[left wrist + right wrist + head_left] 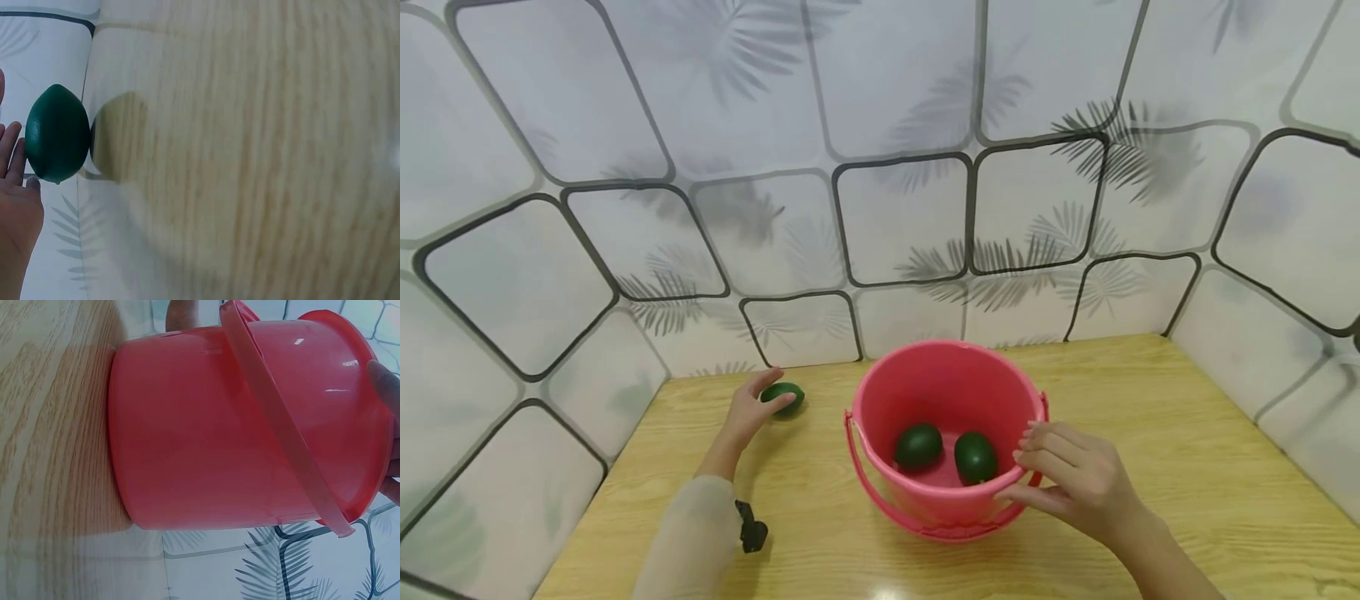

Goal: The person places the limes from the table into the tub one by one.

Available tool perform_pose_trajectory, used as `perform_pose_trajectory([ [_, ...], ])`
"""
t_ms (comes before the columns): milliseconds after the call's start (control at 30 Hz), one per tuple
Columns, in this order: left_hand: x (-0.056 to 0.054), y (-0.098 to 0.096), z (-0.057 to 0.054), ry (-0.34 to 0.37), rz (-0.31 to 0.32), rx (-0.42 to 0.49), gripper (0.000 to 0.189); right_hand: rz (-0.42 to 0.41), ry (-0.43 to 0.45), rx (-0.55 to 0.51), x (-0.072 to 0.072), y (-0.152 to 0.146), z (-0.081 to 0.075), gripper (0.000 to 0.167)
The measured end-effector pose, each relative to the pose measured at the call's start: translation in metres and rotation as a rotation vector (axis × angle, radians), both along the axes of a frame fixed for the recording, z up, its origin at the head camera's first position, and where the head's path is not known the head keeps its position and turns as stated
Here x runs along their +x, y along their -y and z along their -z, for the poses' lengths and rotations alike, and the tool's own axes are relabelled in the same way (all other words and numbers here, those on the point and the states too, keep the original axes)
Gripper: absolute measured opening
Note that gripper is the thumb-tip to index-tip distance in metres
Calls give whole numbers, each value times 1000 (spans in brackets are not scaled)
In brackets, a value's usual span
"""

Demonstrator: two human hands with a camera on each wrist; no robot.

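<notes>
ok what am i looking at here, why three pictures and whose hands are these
These are one person's two bare hands, filmed at one moment by three cameras. The wide picture comes from a camera worn on the head, looking down at a wooden table with patterned walls around it. The other two come from cameras worn on each wrist, so they look sideways and close-up.

On the table stands a pink bucket with two dark green fruits inside. The right hand touches the bucket's rim with relaxed fingers. The left hand reaches a third green fruit lying on the table, fingers touching it but not clearly closed round it. The left wrist view shows that fruit; the right wrist view shows the bucket's side.
</notes>
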State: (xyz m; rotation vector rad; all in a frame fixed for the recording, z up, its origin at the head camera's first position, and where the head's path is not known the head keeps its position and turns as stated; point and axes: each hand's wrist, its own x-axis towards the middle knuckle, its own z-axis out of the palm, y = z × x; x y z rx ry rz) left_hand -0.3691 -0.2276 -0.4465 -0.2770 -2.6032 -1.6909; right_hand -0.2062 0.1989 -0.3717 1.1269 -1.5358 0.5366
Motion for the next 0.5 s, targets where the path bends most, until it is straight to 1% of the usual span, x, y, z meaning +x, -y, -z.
perform_pose_trajectory([
  [100,1,2,1,1,-16,24,63,5,-7,1,0,1,1,41],
  [233,0,4,3,7,-26,30,65,13,-3,5,0,0,2,41],
  [367,-3,5,7,22,-22,20,69,4,-6,2,0,0,2,41],
  [500,-5,3,10,22,-27,16,68,4,-6,1,0,-1,1,42],
])
